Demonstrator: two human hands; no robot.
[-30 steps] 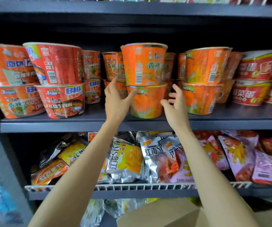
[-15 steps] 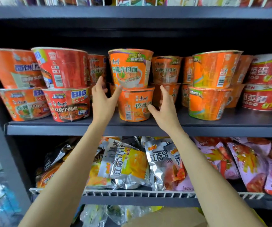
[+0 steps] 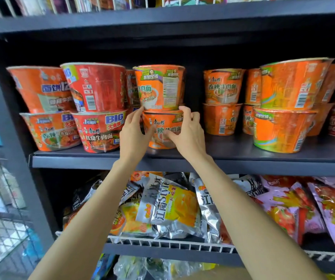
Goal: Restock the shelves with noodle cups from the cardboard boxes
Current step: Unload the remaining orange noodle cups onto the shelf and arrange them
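- while only the head view is on offer, it shows both hands at a two-high stack of orange noodle cups on the middle shelf (image 3: 182, 158): the lower cup (image 3: 163, 128) stands on the shelf board and the upper cup (image 3: 160, 87) sits squarely on its lid.
- left hand (image 3: 133, 136) curls round the left flank of the lower cup, fingertips reaching up to the seam between the two cups; right hand (image 3: 186, 132) curls round its right flank, thumb across the front label. both grips hold the lower cup, a medium-wide clasp set by the cup's girth.
- relative to this stack, the red big cups (image 3: 100, 108) stand just beside it on the left, and another orange stack (image 3: 222, 102) stands to the right with a dark gap between.
- progress, as a judgement: the shelf looks mostly filled, and this stack seems to be in final seating, so what is left is squaring it, letting go, and filling the gap to its right from the cardboard box (image 3: 213, 274), whose edge shows well below the stack.
- both cups stand upright, long axis vertical, wide lid up and narrow base down; the lower label faces forward, the upper one is turned partly leftward.
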